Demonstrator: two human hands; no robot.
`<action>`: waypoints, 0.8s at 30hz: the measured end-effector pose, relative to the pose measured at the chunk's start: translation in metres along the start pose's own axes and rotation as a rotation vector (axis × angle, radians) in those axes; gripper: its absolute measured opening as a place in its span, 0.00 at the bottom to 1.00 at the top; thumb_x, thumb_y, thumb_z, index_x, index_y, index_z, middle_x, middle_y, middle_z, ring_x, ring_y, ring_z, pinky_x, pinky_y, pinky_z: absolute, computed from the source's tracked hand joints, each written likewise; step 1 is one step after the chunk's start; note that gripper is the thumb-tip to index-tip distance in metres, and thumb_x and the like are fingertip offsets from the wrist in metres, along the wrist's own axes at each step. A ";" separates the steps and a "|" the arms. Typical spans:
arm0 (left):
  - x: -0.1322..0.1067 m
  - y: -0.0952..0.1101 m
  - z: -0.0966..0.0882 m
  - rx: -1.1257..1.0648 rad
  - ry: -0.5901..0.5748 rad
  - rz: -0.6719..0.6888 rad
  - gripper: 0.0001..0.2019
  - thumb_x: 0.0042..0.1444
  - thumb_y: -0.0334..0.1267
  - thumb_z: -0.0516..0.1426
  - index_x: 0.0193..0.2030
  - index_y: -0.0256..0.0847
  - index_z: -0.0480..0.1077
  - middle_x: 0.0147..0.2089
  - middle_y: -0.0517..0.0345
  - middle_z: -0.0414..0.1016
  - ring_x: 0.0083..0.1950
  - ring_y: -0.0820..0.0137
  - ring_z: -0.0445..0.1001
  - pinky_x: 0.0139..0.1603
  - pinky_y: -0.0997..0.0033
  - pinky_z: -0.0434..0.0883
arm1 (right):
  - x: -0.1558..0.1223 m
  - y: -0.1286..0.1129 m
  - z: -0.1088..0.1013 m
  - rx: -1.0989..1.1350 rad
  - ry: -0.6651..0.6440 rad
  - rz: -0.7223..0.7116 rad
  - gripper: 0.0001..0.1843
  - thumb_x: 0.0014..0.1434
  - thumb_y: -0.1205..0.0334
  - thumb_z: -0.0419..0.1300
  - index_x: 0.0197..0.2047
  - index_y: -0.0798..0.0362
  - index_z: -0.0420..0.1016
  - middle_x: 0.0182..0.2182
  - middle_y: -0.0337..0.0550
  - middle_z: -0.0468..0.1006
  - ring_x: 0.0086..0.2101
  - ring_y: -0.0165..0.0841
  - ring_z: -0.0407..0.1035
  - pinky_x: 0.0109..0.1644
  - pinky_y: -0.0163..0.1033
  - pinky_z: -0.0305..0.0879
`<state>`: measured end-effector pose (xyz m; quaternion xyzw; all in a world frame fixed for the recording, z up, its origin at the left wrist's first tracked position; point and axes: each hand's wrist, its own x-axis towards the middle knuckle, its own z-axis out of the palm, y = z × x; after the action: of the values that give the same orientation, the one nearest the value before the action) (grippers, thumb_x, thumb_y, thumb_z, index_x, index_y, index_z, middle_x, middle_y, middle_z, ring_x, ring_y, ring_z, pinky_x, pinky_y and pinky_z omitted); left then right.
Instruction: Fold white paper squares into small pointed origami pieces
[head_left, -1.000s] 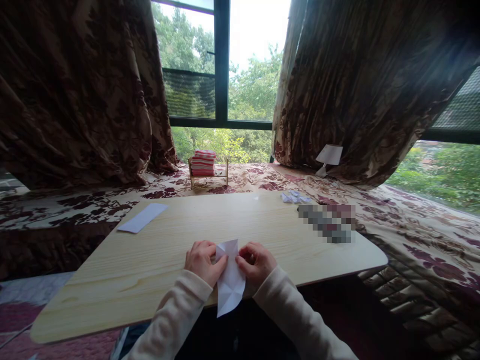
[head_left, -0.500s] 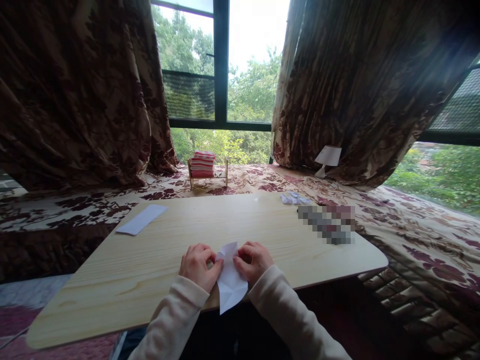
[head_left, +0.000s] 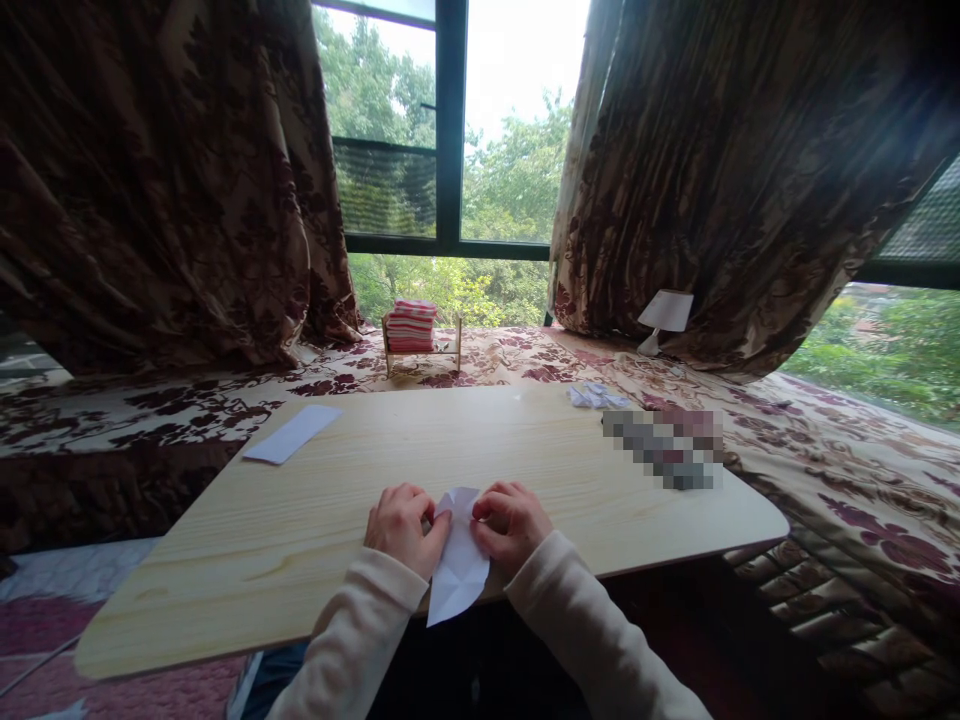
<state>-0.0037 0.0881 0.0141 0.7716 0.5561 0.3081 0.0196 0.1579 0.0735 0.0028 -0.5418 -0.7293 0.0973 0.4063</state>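
A creased sheet of white paper (head_left: 459, 570) lies between my hands at the near edge of the table, its lower end sticking out over the edge toward me. My left hand (head_left: 405, 525) pinches its left side, thumb on top. On the right side, my right hand (head_left: 514, 522) grips the paper with thumb and bent fingers. Fold lines show across the lower part. The fingertips beneath the paper are hidden.
On the pale wooden table (head_left: 300, 540), a white paper strip (head_left: 292, 434) lies back left. Folded white paper pieces (head_left: 598, 396) sit back right, near a pixelated patch. Behind stand a small rack with striped cloths (head_left: 411, 327) and a white lamp (head_left: 665, 312).
The paper's upper tip has dropped lower and its lower end has swung slightly left. Both hands keep their hold. The whole view has shifted a little.
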 end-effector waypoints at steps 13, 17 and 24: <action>-0.002 0.006 0.000 0.019 -0.003 -0.024 0.06 0.47 0.37 0.55 0.22 0.42 0.68 0.30 0.58 0.70 0.39 0.64 0.65 0.37 0.66 0.60 | -0.001 0.006 0.005 -0.046 -0.029 -0.159 0.04 0.45 0.62 0.60 0.28 0.47 0.76 0.27 0.39 0.73 0.32 0.33 0.63 0.39 0.38 0.58; -0.001 0.009 -0.001 0.090 -0.003 -0.035 0.08 0.47 0.38 0.54 0.20 0.41 0.66 0.30 0.57 0.69 0.39 0.64 0.65 0.36 0.66 0.60 | 0.000 0.005 0.004 -0.049 -0.006 -0.159 0.03 0.44 0.65 0.60 0.25 0.49 0.74 0.26 0.40 0.73 0.31 0.33 0.63 0.38 0.38 0.59; 0.000 0.012 0.000 0.148 -0.022 -0.048 0.10 0.46 0.41 0.55 0.19 0.41 0.65 0.30 0.57 0.69 0.39 0.63 0.64 0.35 0.66 0.59 | 0.002 0.005 0.007 -0.038 -0.003 -0.168 0.03 0.44 0.64 0.60 0.26 0.49 0.76 0.26 0.40 0.73 0.31 0.33 0.64 0.37 0.38 0.60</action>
<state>0.0063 0.0839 0.0185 0.7609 0.5953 0.2570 -0.0240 0.1567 0.0788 -0.0037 -0.4863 -0.7744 0.0499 0.4017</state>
